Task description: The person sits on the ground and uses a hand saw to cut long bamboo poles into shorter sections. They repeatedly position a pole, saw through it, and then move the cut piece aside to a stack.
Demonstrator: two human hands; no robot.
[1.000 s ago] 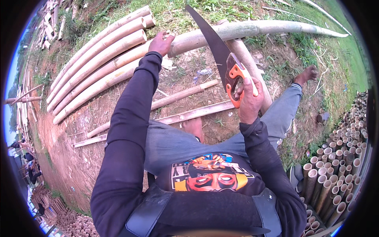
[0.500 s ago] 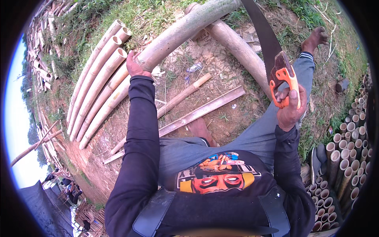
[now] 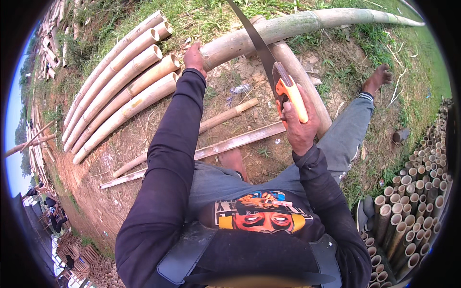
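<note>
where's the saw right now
In the head view the saw is right of centre, its orange handle gripped in the right hand and its blade slanting up across the long bamboo pole that the left hand steadies.

Bare earth [image 3: 144,144] lies open between the left arm and the row of cut bamboo poles [image 3: 120,91] — a free lane, bounded on its far side by the poles' hollow ends. Between the two arms, two thin split slats [image 3: 225,144] cross the ground diagonally. The long bamboo trunk [image 3: 288,29] bars the way ahead, with the left hand [image 3: 194,57] resting at its cut end. A second trunk [image 3: 302,81] passes under it just beside the right hand [image 3: 297,125], whose saw [image 3: 269,62] rises across both trunks. Far right — stacked bamboo tubes [image 3: 413,201] wall off the side beyond the outstretched leg [image 3: 350,129].
</note>
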